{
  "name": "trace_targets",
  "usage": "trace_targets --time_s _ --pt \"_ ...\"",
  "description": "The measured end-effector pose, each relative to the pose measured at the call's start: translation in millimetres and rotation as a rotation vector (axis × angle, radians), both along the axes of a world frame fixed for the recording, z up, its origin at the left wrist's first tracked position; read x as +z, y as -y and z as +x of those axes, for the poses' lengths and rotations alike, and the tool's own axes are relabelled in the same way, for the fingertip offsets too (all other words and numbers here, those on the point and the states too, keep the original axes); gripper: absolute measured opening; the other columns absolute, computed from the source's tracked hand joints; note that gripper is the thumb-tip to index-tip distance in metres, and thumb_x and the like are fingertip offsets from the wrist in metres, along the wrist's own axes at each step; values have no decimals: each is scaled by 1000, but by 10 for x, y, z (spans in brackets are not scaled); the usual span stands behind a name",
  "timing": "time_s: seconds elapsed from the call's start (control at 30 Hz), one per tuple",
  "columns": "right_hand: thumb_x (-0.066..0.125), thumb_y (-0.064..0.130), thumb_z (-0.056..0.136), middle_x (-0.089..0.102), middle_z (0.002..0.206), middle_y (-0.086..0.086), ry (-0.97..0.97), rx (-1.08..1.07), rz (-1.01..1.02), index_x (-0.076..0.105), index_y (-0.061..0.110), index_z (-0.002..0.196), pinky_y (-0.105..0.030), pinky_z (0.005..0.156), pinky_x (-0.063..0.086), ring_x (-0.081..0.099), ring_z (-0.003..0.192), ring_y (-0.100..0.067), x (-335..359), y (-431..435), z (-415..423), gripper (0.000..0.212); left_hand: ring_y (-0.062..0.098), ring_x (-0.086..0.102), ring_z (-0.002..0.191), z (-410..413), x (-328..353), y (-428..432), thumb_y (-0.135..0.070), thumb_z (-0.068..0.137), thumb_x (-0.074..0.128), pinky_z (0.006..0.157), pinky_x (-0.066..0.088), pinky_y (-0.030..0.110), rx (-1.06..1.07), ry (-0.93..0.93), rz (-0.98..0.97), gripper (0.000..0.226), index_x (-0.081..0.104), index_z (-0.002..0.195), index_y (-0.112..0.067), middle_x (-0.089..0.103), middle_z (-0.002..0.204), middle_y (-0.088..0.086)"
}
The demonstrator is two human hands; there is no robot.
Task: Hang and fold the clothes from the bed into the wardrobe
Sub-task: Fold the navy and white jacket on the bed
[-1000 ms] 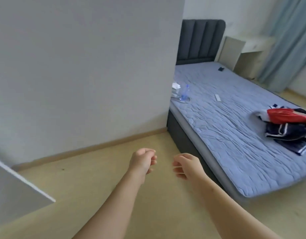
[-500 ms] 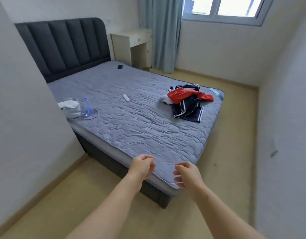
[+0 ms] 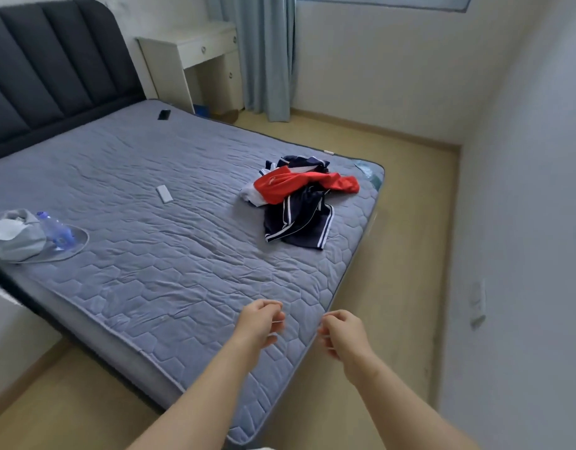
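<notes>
A crumpled pile of clothes lies near the far right corner of the grey quilted bed [image 3: 150, 271]. A red garment [image 3: 289, 186] is on top and a navy garment with white stripes [image 3: 299, 224] spreads below it. My left hand [image 3: 259, 324] and my right hand [image 3: 343, 332] hover side by side over the bed's near corner, well short of the pile. Their fingers are loosely curled and hold nothing. No wardrobe is in view.
On the bed's left edge lie a water bottle [image 3: 54, 228] and a grey bundle [image 3: 13, 237]. A white remote [image 3: 164, 193] and a black phone [image 3: 164, 114] also rest there. A white desk [image 3: 195, 47] and curtain [image 3: 267, 53] stand behind. Wooden floor [image 3: 400, 254] runs between the bed and the right wall.
The view has swung right from a bare wall to the whole bed, and I have come closer to it. Both hands stay raised and empty in the same pose.
</notes>
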State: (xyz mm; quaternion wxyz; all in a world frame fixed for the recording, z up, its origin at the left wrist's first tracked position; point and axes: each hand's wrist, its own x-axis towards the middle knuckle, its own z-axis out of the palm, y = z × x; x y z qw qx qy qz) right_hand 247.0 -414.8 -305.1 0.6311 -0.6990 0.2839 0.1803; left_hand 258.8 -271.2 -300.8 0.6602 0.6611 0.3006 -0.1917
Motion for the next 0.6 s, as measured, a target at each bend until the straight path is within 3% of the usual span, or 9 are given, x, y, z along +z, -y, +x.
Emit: trace_targets --time_s 0.6 --pt "43 5 90 52 72 -6 -86 136 -55 51 10 77 -21 44 32 44 53 -17 -232 888 3661 16 11 53 60 3652 -313 734 -14 92 46 54 36 23 110 -79 35 17 55 79 -19 57 74 -1"
